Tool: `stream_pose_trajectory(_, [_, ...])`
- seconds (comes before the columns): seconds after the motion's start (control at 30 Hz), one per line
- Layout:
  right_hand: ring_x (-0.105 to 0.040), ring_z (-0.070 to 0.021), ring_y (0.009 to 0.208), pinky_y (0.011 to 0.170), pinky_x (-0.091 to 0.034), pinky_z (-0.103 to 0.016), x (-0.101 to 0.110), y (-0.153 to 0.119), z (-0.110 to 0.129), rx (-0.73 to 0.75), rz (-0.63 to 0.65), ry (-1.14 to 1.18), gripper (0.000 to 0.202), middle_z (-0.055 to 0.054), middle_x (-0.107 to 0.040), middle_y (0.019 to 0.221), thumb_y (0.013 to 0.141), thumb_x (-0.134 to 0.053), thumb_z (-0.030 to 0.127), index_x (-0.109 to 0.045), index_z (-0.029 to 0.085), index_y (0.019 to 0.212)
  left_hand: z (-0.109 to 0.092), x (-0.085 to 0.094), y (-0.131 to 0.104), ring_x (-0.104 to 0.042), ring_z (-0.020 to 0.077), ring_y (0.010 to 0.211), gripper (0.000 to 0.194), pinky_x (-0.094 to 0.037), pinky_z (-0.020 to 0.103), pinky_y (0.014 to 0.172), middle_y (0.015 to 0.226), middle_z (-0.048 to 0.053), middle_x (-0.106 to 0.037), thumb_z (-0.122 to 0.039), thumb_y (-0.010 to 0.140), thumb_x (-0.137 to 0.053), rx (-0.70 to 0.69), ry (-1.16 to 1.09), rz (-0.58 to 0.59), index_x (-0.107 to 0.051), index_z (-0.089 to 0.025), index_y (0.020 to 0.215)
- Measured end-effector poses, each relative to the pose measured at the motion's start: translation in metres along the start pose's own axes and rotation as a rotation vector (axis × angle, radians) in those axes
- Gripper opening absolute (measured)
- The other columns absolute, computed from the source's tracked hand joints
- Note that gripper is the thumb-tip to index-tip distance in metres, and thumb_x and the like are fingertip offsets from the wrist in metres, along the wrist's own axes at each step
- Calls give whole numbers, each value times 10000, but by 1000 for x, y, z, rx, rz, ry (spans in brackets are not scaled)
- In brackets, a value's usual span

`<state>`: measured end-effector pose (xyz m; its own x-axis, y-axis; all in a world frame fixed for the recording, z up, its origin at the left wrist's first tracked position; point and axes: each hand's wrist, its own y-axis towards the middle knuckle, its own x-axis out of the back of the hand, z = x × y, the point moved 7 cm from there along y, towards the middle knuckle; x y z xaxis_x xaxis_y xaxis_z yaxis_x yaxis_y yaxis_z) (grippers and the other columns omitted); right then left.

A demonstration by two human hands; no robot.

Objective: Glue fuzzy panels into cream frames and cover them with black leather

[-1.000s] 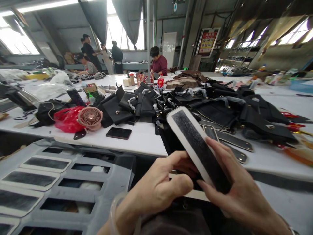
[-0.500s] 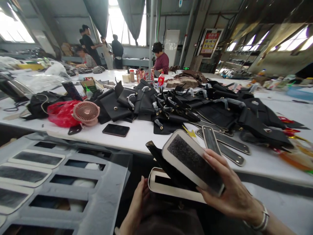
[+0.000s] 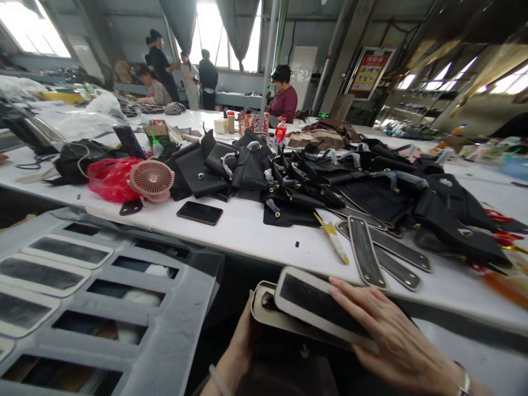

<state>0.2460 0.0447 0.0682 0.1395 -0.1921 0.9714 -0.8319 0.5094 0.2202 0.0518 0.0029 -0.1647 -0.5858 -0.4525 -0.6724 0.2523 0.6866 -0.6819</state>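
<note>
Right hand laid flat over the top panel, fingers spread and pressing it down onto a second panel beneath, seemingly to keep the two edges lined up. Left hand tucked under the stack from below at the near left, mostly hidden, propping it up; whether curled round the edge or just bracing, cannot tell. Both panels held low, in front of the desk edge, close to the lap. Panels oblong with rounded corners, stiff-looking, pale cream border round a dark, fuzzy-looking centre. Similar panels seated in slots of a grey tray at the left, some slots open. On the desk, dark narrow strips with small metal studs lying side by side, within easy reach beyond the right hand; beside them a yellow-tipped tool. Farther back, a heap of black bag parts, smooth and leathery, with metal fittings. Also a phone, glossy and flat, and a pink round fan against a red plastic bag.
</note>
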Motion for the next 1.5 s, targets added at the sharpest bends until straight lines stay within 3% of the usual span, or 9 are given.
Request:
stream_pose_trajectory(0.27, [-487,-294,1283,961,-501,-446,-9,3,-9,-18,91,-48,843,-88,-285,1553,732,-487,179,-220,206,1531,5,8,-5,-591,333,1146,702,-422,449,1017,1031,122,-740,-752,774,-515,-19,14,-98,-695,-145,1079])
stream_pose_trajectory(0.47, [-454,-308,1308,973,-498,-446,-15,9,5,-9,81,16,836,-85,-256,1565,732,-473,147,-234,200,1531,-1,-8,-8,-544,295,1229,688,-401,387,1047,1195,104,-692,-695,816,-524,-86,-31,9,-638,-154,1226])
stream_pose_trajectory(0.6, [-470,-275,1287,987,-475,-443,-29,12,-1,2,149,-8,801,-75,-316,1542,793,-504,201,-206,185,1537,-2,-13,-11,-573,318,1183,725,-408,415,1037,1146,125,-709,-719,817,-491,-73,3,5,-650,-132,1212])
stream_pose_trajectory(0.7, [-450,-263,1294,993,-446,-424,-32,15,-9,18,103,-56,739,-90,-308,1546,864,-496,244,-200,151,1535,-2,-10,-13,-591,331,1147,753,-419,437,1021,1104,135,-722,-748,800,-483,-70,31,-24,-670,-124,1177])
stream_pose_trajectory(0.87, [-498,-256,1222,955,-435,-408,-26,10,-2,4,-10,-126,666,-68,-334,1539,909,-437,169,-210,173,1535,-5,-7,-12,-595,331,1139,737,-431,439,1004,1099,123,-725,-746,807,-474,-104,72,-58,-671,-143,1183])
stream_pose_trajectory(1.0, [-471,-242,1259,982,-462,-375,-34,3,7,16,101,-32,686,-38,-293,1558,879,-446,194,-234,180,1531,-5,-3,-9,-572,302,1181,680,-409,399,1031,1141,99,-714,-714,819,-496,-120,77,-70,-670,-165,1181])
stream_pose_trajectory(1.13, [-414,-287,1326,1036,-453,-442,-35,5,-2,-89,101,57,705,-69,-261,1567,874,-484,198,-231,207,1533,-1,8,-6,-576,330,1151,703,-401,441,1021,1080,112,-725,-731,810,-482,-110,135,-120,-666,-157,1172])
stream_pose_trajectory(1.27, [-422,-285,1333,1056,-453,-449,-40,8,6,-22,241,225,746,-46,-276,1562,817,-528,139,-292,273,1512,-1,16,-6,-553,351,1161,690,-385,481,1010,1073,103,-722,-713,827,-470,-128,190,-186,-628,-178,1233])
stream_pose_trajectory(1.5, [-385,-313,1356,1065,-418,-533,-40,5,5,-18,418,340,820,-36,-287,1545,746,-547,110,-306,312,1503,-3,6,-8,-543,340,1175,708,-395,417,996,1144,115,-701,-719,816,-483,-119,168,-112,-650,-152,1207])
